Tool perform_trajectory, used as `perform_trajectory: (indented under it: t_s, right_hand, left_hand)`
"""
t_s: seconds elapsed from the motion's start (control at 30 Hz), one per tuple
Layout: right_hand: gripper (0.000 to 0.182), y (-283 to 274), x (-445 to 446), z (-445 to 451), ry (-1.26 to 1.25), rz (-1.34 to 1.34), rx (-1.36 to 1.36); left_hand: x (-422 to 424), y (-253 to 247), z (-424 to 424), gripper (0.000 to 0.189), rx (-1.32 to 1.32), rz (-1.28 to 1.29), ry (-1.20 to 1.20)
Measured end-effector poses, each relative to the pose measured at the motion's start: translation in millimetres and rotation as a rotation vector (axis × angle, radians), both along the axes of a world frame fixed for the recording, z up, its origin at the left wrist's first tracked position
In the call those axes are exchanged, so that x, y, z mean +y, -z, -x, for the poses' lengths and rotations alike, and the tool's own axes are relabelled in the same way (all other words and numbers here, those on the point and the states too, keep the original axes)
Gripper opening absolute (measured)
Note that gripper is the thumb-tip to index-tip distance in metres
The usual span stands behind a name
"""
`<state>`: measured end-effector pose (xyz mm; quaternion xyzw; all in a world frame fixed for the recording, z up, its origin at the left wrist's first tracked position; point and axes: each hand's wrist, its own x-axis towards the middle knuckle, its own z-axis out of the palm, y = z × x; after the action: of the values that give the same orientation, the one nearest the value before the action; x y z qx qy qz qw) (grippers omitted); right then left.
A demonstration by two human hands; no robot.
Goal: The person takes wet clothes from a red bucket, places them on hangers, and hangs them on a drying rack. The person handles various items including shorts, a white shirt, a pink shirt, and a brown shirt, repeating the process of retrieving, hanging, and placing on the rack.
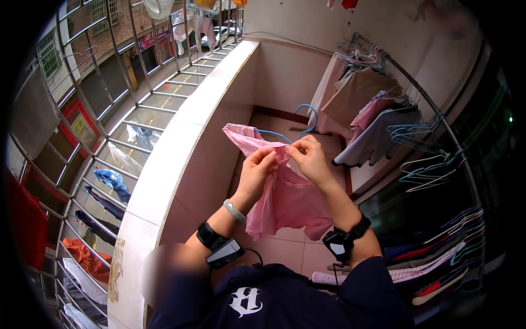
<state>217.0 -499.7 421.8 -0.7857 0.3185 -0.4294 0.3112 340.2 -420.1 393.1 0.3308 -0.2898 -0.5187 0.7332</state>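
A pink garment [287, 201] hangs in front of me, partly over a blue clothes hanger [311, 107] whose hook points up and away. One arm of the hanger goes inside the cloth at the upper left. My left hand [261, 165] pinches the garment's edge between thumb and fingers. Right beside it, my right hand [309, 155] grips the cloth edge by the hanger's neck. The fingers hide part of the hanger there, and its other arm is not plainly visible.
A tiled ledge [193, 127] runs along my left, with a metal window grille [158, 92] and hung laundry outside it. On the right, a dark clothes rail [415, 82] carries garments and several bare hangers [431, 168]. More clothes [431, 251] hang at the lower right.
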Motion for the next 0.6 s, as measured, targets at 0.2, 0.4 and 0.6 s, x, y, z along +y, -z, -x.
perform_trajectory:
  t_s: [0.2,0.4,0.6]
  right_hand:
    - [0.016,3,6,-7,0.026,0.095,-0.020]
    - [0.016,5,-7,-1,0.125,0.146,-0.097]
    - [0.016,24,-11,7,0.161,0.074,-0.139]
  left_hand:
    - [-7,29,10,0.028,0.229,-0.208,0.024]
    - [-2,61,8,0.030,-0.025,-0.348,-0.193]
    - [-1,73,-26,0.037,0.189,-0.337,-0.460]
